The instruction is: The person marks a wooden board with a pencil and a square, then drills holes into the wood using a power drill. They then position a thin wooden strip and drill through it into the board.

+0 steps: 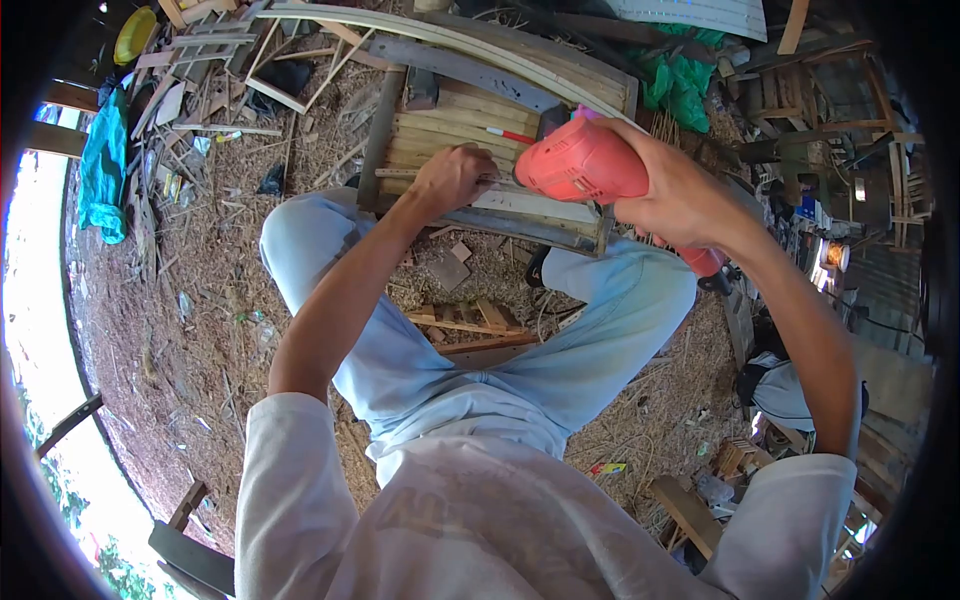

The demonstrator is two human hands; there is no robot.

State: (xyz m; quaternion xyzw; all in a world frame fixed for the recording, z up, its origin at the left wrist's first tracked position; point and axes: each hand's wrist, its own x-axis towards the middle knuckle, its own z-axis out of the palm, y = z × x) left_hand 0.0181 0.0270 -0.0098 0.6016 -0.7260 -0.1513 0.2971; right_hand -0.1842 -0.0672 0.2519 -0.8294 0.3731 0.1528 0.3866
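Observation:
My right hand is wrapped around the handle of a red power drill. The drill's front end points left, close to my left hand. Those left fingers are curled down on a thin wooden strip, which lies across a slatted wooden workpiece; its middle is hidden under the hand. The drill's tip is too small to make out. A red and white pencil-like stick rests on the slats just behind the drill. Near the workpiece's far left corner is a dark block.
Long pale wooden strips lie along the far side. Green plastic bunches at the far right. Wood scraps and shavings cover the ground between my legs. Timber frames pile up at the far left, near a teal plastic bag.

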